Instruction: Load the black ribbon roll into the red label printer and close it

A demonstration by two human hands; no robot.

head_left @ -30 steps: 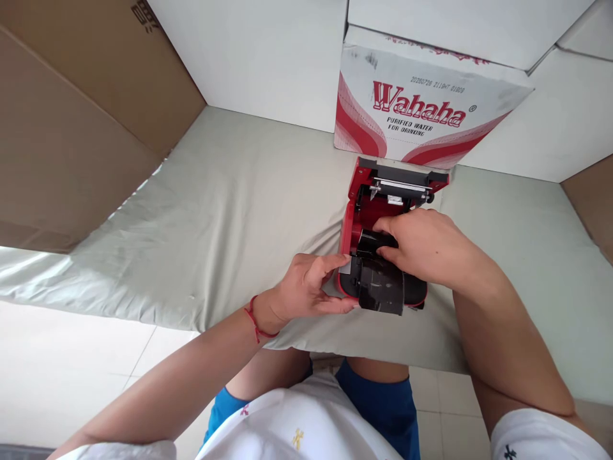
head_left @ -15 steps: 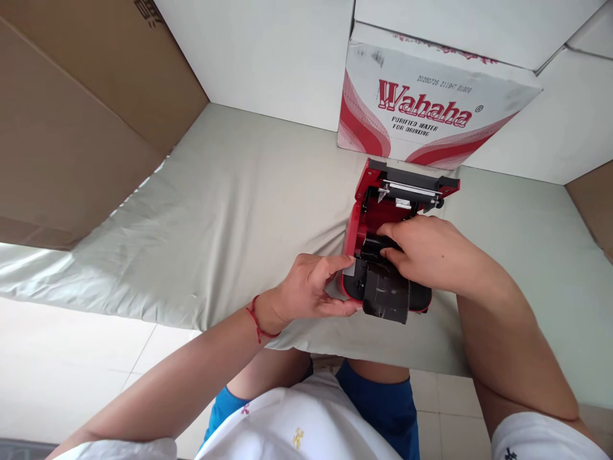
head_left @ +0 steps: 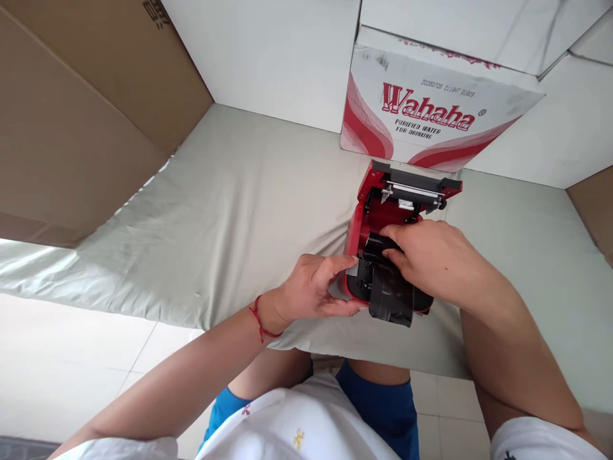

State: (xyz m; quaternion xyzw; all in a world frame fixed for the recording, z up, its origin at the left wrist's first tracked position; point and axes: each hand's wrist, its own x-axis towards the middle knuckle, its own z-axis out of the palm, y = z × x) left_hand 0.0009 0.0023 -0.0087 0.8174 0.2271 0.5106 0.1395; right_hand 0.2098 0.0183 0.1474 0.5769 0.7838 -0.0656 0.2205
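A small red and black printer [head_left: 359, 230] with its lid flipped up stands near the front edge of a table covered in pale cloth [head_left: 230, 211]. My left hand [head_left: 313, 287] grips the printer's front left corner, thumb and fingers curled round it. My right hand [head_left: 431, 259] reaches into the open bay, fingers closed on a black roll [head_left: 376, 246]. A dark strip [head_left: 390, 300] from the roll hangs over the printer's front.
A white and red Wahaha water carton [head_left: 431, 115] stands right behind the printer against the white wall. A large brown cardboard box [head_left: 71, 115] fills the left side. Another brown box edge [head_left: 594, 204] shows at far right. My knees and white floor tiles lie below the table edge.
The view has shifted slightly. My right hand's fingers have slid a little over the black roll in the bay; my left hand keeps its grip on the printer's corner.
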